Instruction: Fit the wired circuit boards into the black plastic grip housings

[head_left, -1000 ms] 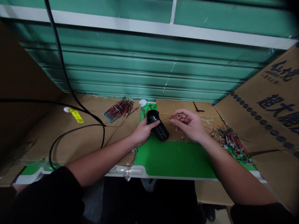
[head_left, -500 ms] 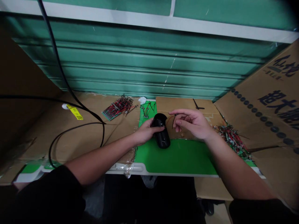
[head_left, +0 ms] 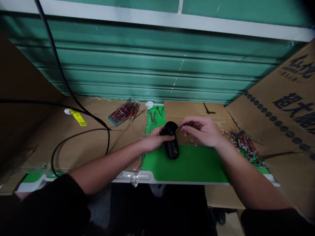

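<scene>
Far to the left of the left hand, a black cable (head_left: 55, 62) drops down a green corrugated shutter (head_left: 147, 64) and loops across a cardboard-covered bench (head_left: 51, 144), passing a yellow tag (head_left: 78, 118). Just beyond the left hand's fingers lies a red-and-black bundle of wired strips (head_left: 123, 113), with a small cluster of loose wires (head_left: 154, 115) on a green mat (head_left: 184, 165) closer to the hand.

The left hand (head_left: 155, 139) is closed around a black cylindrical casing (head_left: 170, 141), which sits between the two hands, tilted slightly, with its lower end over the green mat. The right hand (head_left: 199, 131) is narrowly pinched at the casing's top end, its fingertips (head_left: 182, 127) apparently gripping a thin wire (head_left: 179, 128).

Beyond the right hand, a small black piece (head_left: 208, 111) lies on a cardboard sheet (head_left: 194, 109). Farther right sit a tangled pile of wired pieces (head_left: 243, 147) and a printed carton panel (head_left: 292, 108).
</scene>
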Available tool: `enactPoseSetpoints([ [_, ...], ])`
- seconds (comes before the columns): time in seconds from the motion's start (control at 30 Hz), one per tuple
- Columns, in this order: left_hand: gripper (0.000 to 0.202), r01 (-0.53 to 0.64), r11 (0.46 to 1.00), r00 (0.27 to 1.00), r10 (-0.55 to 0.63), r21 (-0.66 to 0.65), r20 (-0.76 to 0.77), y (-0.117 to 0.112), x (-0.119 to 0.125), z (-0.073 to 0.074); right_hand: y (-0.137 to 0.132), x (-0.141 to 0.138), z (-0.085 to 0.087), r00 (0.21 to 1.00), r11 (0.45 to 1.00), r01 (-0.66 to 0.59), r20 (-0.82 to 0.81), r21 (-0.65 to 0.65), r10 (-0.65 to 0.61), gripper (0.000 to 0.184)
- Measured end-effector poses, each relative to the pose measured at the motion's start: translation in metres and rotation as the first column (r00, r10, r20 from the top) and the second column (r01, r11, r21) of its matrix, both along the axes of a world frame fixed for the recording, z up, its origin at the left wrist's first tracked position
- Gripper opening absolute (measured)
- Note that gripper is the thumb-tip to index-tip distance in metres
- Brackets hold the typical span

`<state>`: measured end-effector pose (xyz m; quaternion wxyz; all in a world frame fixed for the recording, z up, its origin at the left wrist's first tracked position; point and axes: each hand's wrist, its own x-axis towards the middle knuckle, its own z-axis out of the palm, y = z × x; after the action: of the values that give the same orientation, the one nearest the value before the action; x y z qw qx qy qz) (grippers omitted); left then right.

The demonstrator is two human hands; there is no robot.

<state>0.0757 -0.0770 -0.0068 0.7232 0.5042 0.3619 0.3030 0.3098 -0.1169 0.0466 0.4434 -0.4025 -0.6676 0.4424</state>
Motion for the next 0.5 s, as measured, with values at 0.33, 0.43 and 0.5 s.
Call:
enactPoseSetpoints([
  [0.33,0.051,0.037,0.995,0.999,-0.037,-0.097,0.003,-0.002,-0.001,0.003,0.0,-0.005,0.002,0.999,0.996,0.006,0.044,0.092,-0.01,0.017],
  [0.43,0.056,0.062,0.992,0.998,-0.059,-0.113,0.026,-0.002,-0.002,0.004,0.0,-0.009,-0.002,1.0,0.998,0.017,0.005,0.057,-0.018,0.017],
  [0.5,0.056,0.09,0.989,0.995,-0.085,-0.113,0.05,-0.002,-0.003,0.005,0.001,-0.013,-0.006,0.999,0.999,0.017,-0.041,0.028,-0.016,0.02],
])
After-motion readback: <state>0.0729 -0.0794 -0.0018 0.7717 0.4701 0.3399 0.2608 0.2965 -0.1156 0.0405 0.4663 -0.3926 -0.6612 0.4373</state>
